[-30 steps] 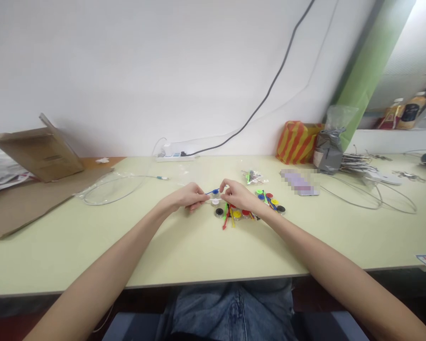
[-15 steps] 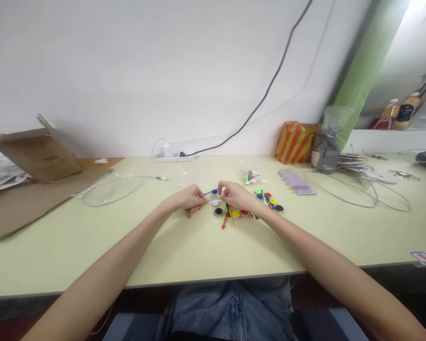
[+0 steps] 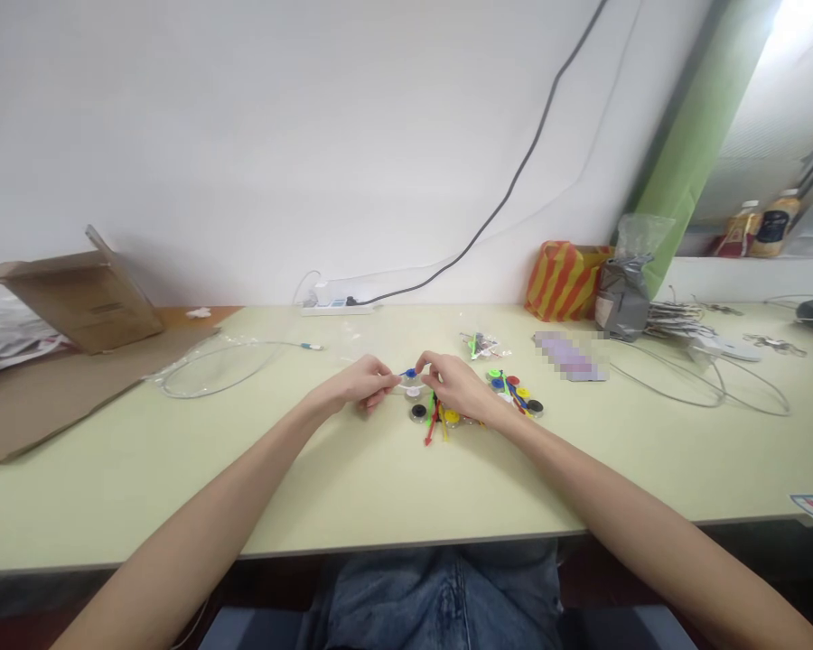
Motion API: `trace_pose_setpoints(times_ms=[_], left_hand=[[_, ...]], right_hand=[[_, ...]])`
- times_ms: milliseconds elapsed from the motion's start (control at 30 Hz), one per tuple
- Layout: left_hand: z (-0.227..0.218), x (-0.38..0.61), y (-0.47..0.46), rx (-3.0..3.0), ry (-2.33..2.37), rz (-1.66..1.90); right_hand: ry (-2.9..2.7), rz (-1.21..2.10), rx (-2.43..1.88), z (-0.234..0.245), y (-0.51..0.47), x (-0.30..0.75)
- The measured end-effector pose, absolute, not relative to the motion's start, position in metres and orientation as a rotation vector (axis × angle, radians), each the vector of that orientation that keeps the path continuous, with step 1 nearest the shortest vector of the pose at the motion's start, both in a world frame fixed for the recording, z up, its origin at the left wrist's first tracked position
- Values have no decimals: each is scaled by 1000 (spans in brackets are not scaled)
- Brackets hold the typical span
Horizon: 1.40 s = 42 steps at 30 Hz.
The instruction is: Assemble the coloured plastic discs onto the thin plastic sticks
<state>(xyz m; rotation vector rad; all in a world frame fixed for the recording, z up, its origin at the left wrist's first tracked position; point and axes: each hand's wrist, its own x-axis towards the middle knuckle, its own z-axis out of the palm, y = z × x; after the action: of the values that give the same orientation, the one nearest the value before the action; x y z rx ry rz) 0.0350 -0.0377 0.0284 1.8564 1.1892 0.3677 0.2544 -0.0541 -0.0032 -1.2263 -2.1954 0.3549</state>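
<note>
My left hand (image 3: 366, 385) is closed in a pinch on the left end of a thin white plastic strip (image 3: 412, 389). The fingers of my right hand (image 3: 451, 384) are curled and pinched at the strip's other end. Just behind the strip sits a round piece with a blue cap (image 3: 411, 374); a white-capped piece lies directly under it. Close in front are a black-capped round piece (image 3: 418, 413), a yellow one (image 3: 452, 417) and a red plastic arrow (image 3: 432, 431). My right hand partly hides this cluster.
More coloured caps and arrows (image 3: 515, 390) lie right of my right hand. Behind them are a small bag of parts (image 3: 482, 346), a phone (image 3: 569, 355) and a striped bag (image 3: 561, 280). A power strip (image 3: 335, 309) lies by the wall, cardboard (image 3: 60, 388) at left.
The view has tilted slightly, so everything sits a little lower. Both hands stay almost in place, and the white strip between them now shows as a slight curve.
</note>
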Motion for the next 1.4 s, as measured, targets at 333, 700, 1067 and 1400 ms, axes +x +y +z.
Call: trace_pose_setpoints(times_ms=[333,700,1067,1400], left_hand=[[29,30,-30,1870,1166,533],[24,36,-31,1923,1253,355],[19,33,-30,1836,1179,377],[20,33,-29,1777,1133,339]], right_hand=[[-2073,275,-1200,2,-45,259],[-2277,33,-1282,-9,-34,258],[-2438,-90,-1167,1,-48,252],[-2480,-97,-1246,13,-57,248]])
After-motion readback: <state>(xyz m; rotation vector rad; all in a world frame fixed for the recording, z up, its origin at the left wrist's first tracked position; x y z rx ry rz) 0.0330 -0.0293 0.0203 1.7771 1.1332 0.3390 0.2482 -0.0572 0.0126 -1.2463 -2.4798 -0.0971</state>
